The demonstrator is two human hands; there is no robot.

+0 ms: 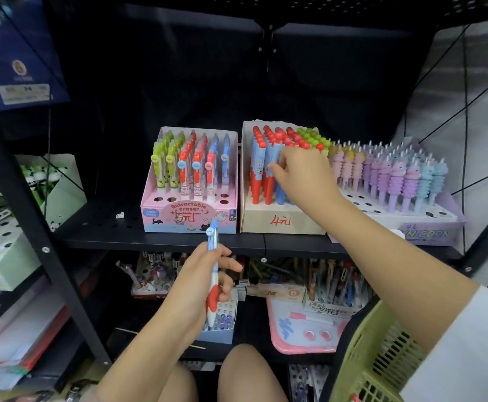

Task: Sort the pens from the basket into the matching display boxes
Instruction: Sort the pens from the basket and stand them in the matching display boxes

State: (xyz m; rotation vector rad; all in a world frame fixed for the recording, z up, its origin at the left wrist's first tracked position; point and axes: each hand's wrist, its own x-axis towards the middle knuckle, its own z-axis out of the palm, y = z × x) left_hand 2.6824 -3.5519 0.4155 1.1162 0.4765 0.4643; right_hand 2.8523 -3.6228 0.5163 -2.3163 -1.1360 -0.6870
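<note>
Head view shows the sorting well under way but unfinished. Landmark: the tan box (283,221), mid-shelf, already packed with red and blue pens (261,169). Left of it, touching, the pink box (189,217) has full back rows and several bare holes in front; right of it the unicorn box (428,230) also shows a few free holes. Well below and to the right of the tan box, the green basket (381,361) sits at the frame's corner; its contents are mostly hidden, so how many pens remain I cannot tell.

One blue-and-white pen (213,274) is not yet placed. The left hand (205,282) grips it below and left of the tan box, in front of the shelf edge. Its long axis runs near upright, cap end up toward the pink box, tip down.

The right hand (300,169) reaches into the tan box, fingers curled among the pens; whether it pinches one I cannot tell.
</note>
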